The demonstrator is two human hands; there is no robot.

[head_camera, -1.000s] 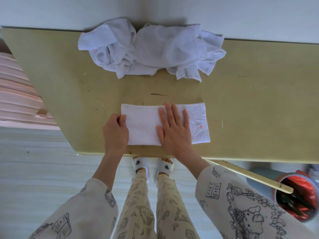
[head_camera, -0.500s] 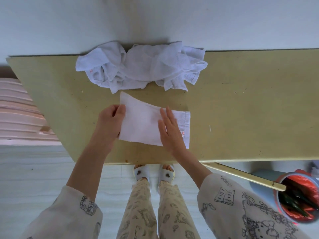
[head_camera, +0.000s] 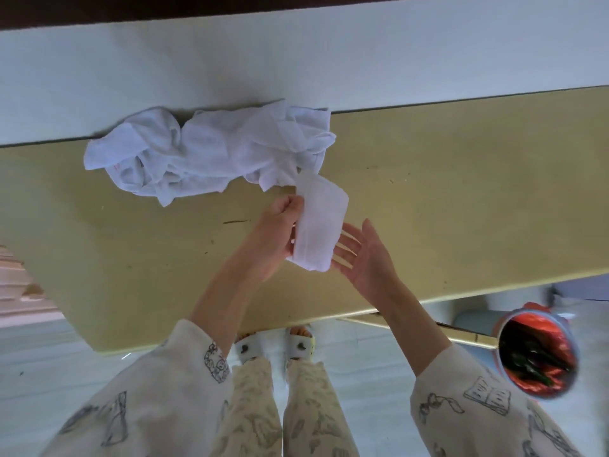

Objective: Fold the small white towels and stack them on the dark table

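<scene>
White terry cloth is what matters here: one folded towel is lifted off the yellow-green desk, held upright in the left hand, whose fingers pinch its left edge with the thumb behind. It looks doubled over into a narrow packet, its top corner just beside the heap of loose towels. The right hand waits palm-up just beside the packet's lower end, fingers straight and spread wide, holding nothing; whether the fingertips touch the cloth I cannot tell, as the towel covers them.

As for progress, I judge the task to be at an early stage. Only this one towel shows as folded, and it is not yet set down anywhere. The heap at the far edge of the desk, against the pale wall, remains crumpled and tangled; how many towels it contains cannot be counted. No stack of finished towels appears in view. A dark strip runs along the very top of the picture, but whether that is the dark table named in the task I cannot say. What is left, then, seems to be placing this packet to begin or add to the stack, then working through the whole heap. A red-lined bin stands on the floor at the lower right.
</scene>
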